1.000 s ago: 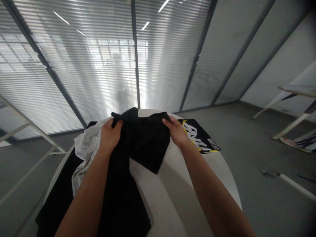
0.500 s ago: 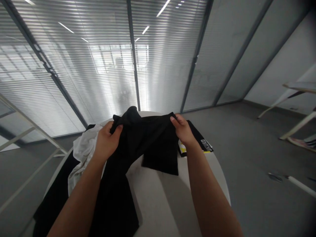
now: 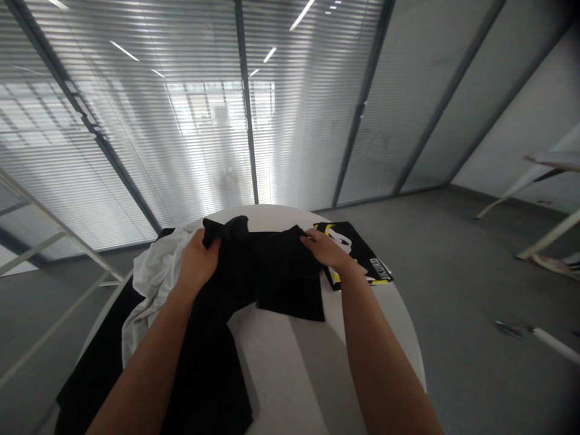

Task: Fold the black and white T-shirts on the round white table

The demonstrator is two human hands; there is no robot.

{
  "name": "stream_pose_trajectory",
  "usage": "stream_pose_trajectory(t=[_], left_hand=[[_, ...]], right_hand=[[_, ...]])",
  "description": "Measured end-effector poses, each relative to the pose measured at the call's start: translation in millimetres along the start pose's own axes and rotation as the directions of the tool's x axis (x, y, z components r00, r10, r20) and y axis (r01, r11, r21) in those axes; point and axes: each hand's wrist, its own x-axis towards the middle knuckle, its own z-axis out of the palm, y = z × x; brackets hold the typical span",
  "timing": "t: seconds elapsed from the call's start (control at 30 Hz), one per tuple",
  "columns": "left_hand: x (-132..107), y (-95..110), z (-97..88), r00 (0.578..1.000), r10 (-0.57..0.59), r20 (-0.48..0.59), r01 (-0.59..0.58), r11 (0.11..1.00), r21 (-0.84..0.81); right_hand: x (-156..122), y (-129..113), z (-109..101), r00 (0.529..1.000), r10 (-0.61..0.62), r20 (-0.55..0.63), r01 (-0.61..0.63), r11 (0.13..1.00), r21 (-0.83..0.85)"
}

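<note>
A black garment that looks like a pair of trousers (image 3: 254, 266) lies partly over the round white table, its upper edge lifted. My left hand (image 3: 198, 257) is closed on its upper left edge, thumb on top. At the upper right corner, my right hand (image 3: 327, 246) pinches the cloth between thumb and fingers. One wide leg runs down towards me at the left; a shorter flap with a straight hem points to the right. Beside my left hand lies a crumpled white cloth (image 3: 151, 275). Just beyond my right wrist is a black printed packet (image 3: 357, 241) with yellow and white markings.
The round white table (image 3: 290, 362) stands before a glass partition (image 3: 299, 121) with blinds. More black cloth (image 3: 97, 350) hangs over its left edge. A white metal frame (image 3: 58, 241) stands at the left, and another table's legs (image 3: 550, 235) are at the right.
Both hands have lowered the garment's upper edge slightly, and my right hand has moved a little to the left. More of the printed packet now shows.
</note>
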Motion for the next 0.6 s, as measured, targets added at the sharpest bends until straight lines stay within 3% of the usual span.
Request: stream_pose_trajectory(t=[0.07, 0.17, 0.27, 0.33, 0.47, 0.6], left_hand=[[4, -7, 1.9, 1.0, -0.014, 0.002, 0.014, 1.0, -0.007], [7, -12, 2.0, 1.0, -0.029, -0.001, 0.029, 1.0, -0.001], [7, -12, 2.4, 0.999, -0.035, 0.0, 0.035, 0.999, -0.007], [6, -9, 1.2, 0.999, -0.035, 0.011, 0.035, 0.999, -0.014], [3, 9, -17.1, 0.995, 0.044, 0.09, -0.031, 0.99, -0.135], [-6, 33, -65.3, 0.975, 0.121, 0.188, -0.05, 0.937, -0.346]], right_hand=[[-2, 1, 5, 0.984, 0.088, 0.157, -0.083, 0.996, -0.043], [-4, 4, 14, 0.921, 0.178, 0.347, -0.129, 0.979, -0.159], [-2, 5, 19, 0.941, 0.175, 0.29, -0.094, 0.958, -0.273], [0, 1, 12, 0.972, 0.092, 0.218, -0.042, 0.973, -0.225], [-2, -25, -34, 0.989, -0.077, 0.127, 0.083, 0.996, -0.039], [-14, -74, -96, 0.983, -0.175, 0.055, 0.169, 0.98, 0.1]])
